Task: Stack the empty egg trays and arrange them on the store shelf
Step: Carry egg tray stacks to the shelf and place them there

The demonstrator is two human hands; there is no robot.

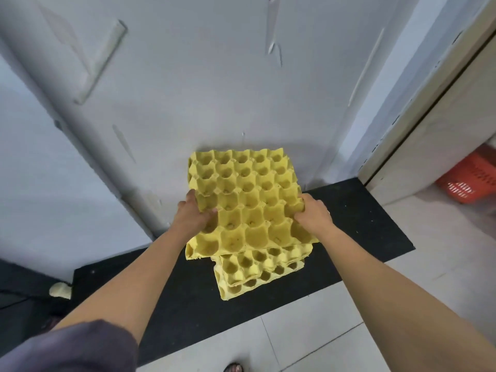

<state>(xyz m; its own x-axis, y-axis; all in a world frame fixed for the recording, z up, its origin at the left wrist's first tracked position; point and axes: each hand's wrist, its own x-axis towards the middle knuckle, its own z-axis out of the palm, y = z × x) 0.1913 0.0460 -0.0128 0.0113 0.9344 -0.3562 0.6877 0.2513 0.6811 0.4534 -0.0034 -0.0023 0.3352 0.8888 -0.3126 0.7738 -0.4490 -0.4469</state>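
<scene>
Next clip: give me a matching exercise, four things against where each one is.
Things: 1 top egg tray; 2 lower egg trays; 3 orange basket; 4 black mat.
Places: A on the mat, partly beneath the top tray; B far right of view; C gripped by left hand and right hand; D on the tiled floor, against the wall.
Pairs: 1-C, 2-A, 3-B, 4-D.

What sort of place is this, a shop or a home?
Probably a shop's back corner, though I can't be sure: yellow egg trays stacked on a black mat against a bare grey wall, and an orange plastic basket off to the right.
</scene>
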